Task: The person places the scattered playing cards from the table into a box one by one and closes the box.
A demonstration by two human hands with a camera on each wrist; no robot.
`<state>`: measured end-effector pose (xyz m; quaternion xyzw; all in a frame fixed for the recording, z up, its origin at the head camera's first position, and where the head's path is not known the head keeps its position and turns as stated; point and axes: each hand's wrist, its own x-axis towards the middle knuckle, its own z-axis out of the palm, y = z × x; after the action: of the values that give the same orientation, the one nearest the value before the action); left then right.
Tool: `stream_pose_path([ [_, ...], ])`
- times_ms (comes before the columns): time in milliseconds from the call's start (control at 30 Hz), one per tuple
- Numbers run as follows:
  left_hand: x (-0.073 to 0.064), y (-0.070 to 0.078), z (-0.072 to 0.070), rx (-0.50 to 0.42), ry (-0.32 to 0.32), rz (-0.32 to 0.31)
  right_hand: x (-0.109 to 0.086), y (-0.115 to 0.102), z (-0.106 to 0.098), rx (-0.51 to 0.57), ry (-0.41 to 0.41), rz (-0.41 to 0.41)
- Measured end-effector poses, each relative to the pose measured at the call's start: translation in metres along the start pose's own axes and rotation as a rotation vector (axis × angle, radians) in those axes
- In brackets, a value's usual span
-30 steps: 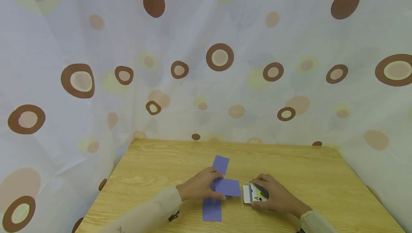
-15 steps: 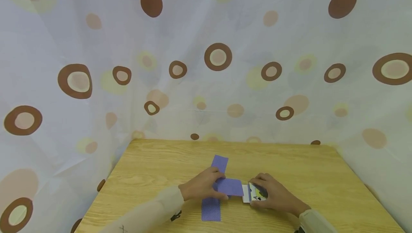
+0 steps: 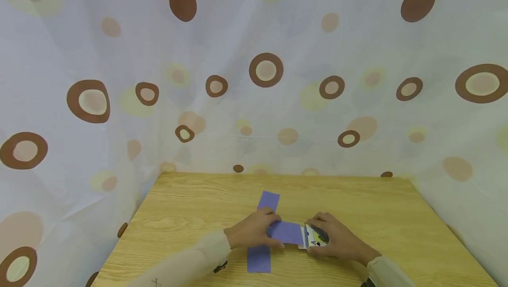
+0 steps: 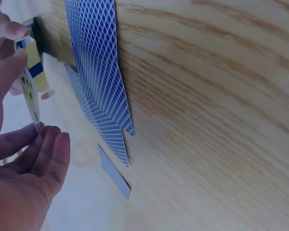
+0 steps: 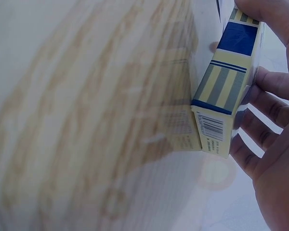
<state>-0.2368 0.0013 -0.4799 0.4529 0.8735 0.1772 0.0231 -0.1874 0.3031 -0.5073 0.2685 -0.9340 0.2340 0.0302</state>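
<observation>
My left hand (image 3: 252, 230) pinches a blue-backed playing card (image 3: 287, 232) by its edges, between thumb and fingers. In the left wrist view the pale printed face of that card (image 4: 32, 103) shows. Its right end overlaps the white flap of a card box (image 3: 316, 237), right at the mouth. My right hand (image 3: 339, 236) grips this box from the right, fingers along the far side and thumb on the near side. An ace is printed on the box front, and the right wrist view shows its cream and blue striped side (image 5: 226, 72).
Face-down blue cards lie on the wooden table (image 3: 190, 199): one (image 3: 259, 260) nearer me, another (image 3: 269, 200) beyond my left hand. Overlapping cards (image 4: 94, 57) show in the left wrist view. A dotted curtain (image 3: 222, 35) encloses the table's back and sides.
My left hand has moved a little to the right, bringing the held card from beside the box to overlap its flap. My right hand stays nearly in place, gripping the box.
</observation>
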Motion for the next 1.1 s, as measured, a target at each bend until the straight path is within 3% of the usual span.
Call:
stream_pose_path([
  [300,0.003,0.004,0.001,-0.037,-0.016,-0.011,0.000,0.000,0.000,0.003,0.005,-0.001],
  [1100,0.013,0.002,0.009,-0.006,-0.016,0.021,0.001,0.003,0.001,0.008,0.004,-0.013],
])
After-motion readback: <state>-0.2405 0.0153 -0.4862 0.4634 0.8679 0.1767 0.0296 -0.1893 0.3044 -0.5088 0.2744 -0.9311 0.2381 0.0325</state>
